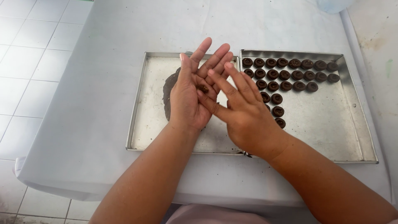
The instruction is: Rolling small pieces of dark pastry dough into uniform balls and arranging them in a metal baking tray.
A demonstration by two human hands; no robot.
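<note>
Your left hand [191,93] hides most of the dough [168,93] in the left tray [139,103]. Your right hand [244,112] covers some cookies [290,74]. A pale container [331,5] is cut off at top right.

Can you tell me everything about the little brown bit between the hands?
The brown bit is a small dark lump, soft-looking like chocolate dough. It lies on the open palm of the left hand, near the base of the fingers. The fingers of the right hand lie across that palm right beside it and hide part of it, so its full shape cannot be told. It is held above the left tray, where a bigger dark mass of the same colour lies.
</note>
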